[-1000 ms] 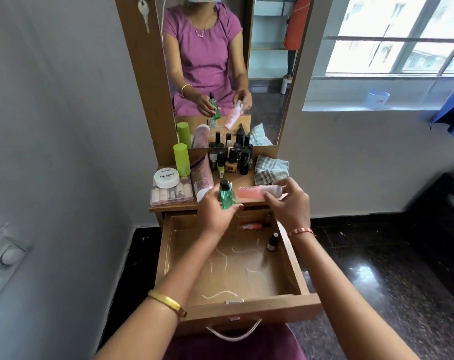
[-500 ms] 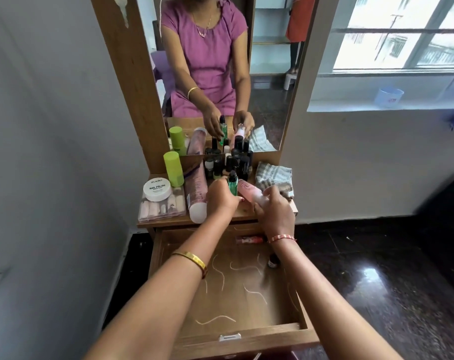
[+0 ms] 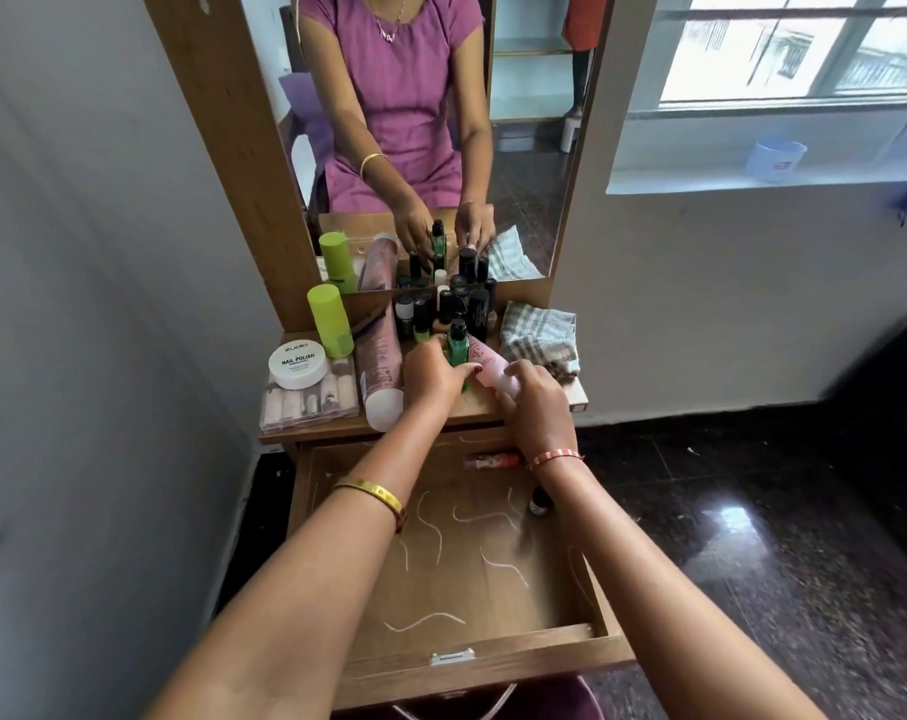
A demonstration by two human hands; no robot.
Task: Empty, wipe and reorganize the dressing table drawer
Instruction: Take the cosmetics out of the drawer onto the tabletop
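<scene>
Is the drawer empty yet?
Not yet. The open drawer still holds a small red tube and a little dark bottle near its back right.

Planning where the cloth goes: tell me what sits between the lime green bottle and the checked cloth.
Head view: a pink tube lying down, then the cluster of small bottles.

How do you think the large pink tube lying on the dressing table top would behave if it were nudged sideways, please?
The large pink tube lies on its side and looks round, so it would probably roll a little. The lime green bottle and the nail kit box stand close on one side, likely stopping it. Its white cap reaches the table edge, so a forward push might tip it into the open drawer.
</scene>
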